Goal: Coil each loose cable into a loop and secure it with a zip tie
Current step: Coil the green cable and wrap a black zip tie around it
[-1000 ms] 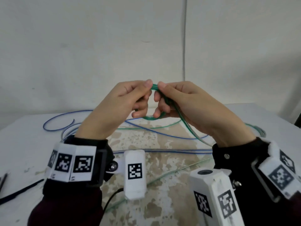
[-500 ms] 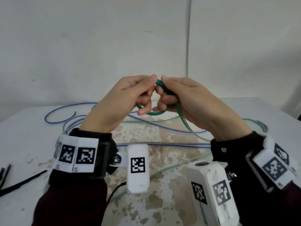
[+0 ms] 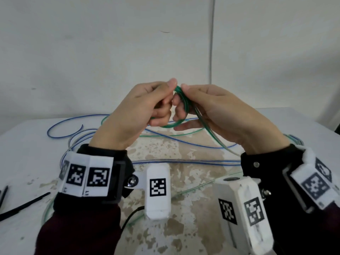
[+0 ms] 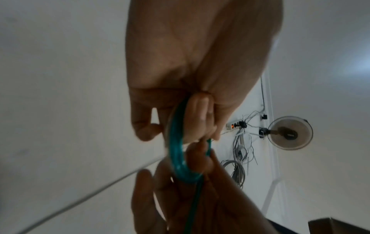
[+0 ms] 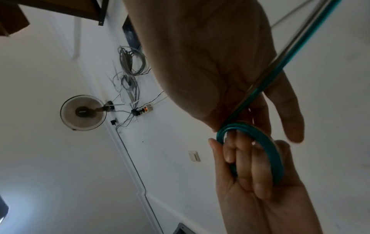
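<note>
left hand (image 3: 139, 111): pinching the green cable coil (image 3: 181, 105)
right hand (image 3: 219, 115): gripping that one coil too
blue cables (image 3: 184, 140): count unclear
zip ties (image 3: 24, 205): two visible

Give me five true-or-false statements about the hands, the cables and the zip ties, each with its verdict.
1. Both hands hold the green cable off the table. True.
2. The left hand grips a zip tie. False: the black zip ties lie on the table.
3. The blue cable lies loose on the table. True.
4. The green coil is already tied. False: no tie is on it.
5. The right hand rests flat on the table. False: it is raised, holding the coil.
</note>
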`<state>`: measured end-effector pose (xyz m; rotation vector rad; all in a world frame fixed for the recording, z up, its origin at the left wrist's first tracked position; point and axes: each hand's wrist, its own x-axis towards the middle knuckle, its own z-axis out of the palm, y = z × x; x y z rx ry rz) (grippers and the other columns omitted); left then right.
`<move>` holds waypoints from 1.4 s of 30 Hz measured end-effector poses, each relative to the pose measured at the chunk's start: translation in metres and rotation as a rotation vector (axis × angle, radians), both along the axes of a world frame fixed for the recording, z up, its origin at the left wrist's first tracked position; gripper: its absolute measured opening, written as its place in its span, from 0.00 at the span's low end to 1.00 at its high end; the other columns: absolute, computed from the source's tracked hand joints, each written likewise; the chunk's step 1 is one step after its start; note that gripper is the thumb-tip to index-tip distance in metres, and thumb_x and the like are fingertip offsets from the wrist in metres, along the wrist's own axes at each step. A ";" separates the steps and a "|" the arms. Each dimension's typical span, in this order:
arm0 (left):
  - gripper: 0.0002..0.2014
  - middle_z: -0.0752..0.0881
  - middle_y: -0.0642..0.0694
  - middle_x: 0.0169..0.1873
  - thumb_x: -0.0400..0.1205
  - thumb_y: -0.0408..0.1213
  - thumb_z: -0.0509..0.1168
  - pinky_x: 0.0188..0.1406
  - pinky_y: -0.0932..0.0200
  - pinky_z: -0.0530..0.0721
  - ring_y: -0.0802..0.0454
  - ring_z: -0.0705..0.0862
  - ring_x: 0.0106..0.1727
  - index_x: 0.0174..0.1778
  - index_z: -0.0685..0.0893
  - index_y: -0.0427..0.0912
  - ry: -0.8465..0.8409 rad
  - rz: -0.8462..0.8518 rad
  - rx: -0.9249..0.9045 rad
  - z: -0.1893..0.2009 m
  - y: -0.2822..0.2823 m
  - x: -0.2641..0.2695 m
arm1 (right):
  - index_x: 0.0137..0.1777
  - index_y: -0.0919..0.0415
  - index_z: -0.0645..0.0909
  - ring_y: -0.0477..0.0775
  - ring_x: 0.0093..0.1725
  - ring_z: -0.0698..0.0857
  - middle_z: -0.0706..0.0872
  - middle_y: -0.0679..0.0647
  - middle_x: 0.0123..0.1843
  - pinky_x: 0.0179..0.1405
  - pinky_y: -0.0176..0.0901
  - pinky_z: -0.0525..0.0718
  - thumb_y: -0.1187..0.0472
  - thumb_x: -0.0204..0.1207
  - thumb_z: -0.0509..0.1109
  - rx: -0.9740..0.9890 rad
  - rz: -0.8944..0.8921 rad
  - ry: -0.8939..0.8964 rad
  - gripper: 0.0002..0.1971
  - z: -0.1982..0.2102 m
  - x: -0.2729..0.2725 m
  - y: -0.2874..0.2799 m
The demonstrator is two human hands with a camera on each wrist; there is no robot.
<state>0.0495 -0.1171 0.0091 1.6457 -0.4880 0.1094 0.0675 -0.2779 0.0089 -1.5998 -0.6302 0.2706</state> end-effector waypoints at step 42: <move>0.19 0.60 0.53 0.21 0.89 0.42 0.51 0.33 0.65 0.65 0.55 0.62 0.25 0.32 0.72 0.40 -0.036 0.026 -0.216 -0.004 -0.008 0.008 | 0.38 0.60 0.81 0.48 0.32 0.80 0.78 0.51 0.26 0.40 0.36 0.82 0.54 0.87 0.52 0.235 -0.020 0.077 0.21 0.002 0.005 -0.001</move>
